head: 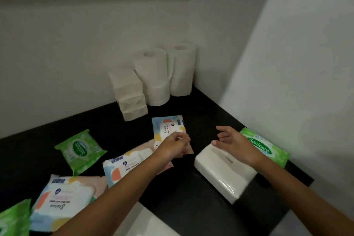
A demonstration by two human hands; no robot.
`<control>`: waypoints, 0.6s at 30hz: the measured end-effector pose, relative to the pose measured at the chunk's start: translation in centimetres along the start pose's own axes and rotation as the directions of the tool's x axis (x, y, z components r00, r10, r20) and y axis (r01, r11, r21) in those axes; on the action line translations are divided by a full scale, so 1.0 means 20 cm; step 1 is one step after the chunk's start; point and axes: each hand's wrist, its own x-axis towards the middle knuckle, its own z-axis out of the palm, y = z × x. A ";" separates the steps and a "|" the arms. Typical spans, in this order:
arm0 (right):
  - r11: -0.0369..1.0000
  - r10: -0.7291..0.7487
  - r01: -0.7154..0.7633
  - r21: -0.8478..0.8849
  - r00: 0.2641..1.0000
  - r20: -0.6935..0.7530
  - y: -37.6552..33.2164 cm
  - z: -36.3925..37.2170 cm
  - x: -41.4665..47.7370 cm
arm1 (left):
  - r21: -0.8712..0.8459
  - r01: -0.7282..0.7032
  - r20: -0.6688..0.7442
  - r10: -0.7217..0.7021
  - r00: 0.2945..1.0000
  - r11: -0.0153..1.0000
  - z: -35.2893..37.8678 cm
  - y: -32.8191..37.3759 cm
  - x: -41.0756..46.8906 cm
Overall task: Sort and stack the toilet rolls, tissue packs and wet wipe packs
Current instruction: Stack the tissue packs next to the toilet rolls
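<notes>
On a black counter [191, 197], white toilet rolls [153, 74] stand stacked in the back corner, with a stack of white tissue packs [130, 94] left of them. My left hand [172, 146] pinches a pastel wet wipe pack [168, 126] at mid-counter. My right hand [231, 140] hovers with relaxed fingers above a large white tissue pack [224, 172]. A green wet wipe pack [266, 145] lies behind that hand. More pastel packs [63, 201] and a green pack [80, 151] lie at the left.
White walls close in the counter at the back and right. Another pastel pack [124, 166] lies under my left forearm. A green pack's corner [13, 220] shows at the bottom left. A white surface [149, 224] sits below the counter's front edge.
</notes>
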 end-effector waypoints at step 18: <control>0.988 0.151 -0.150 0.035 0.988 -0.028 0.18 0.04 -0.20 | 0.513 -0.110 0.145 0.040 0.989 0.851 0.24 -0.19 -0.03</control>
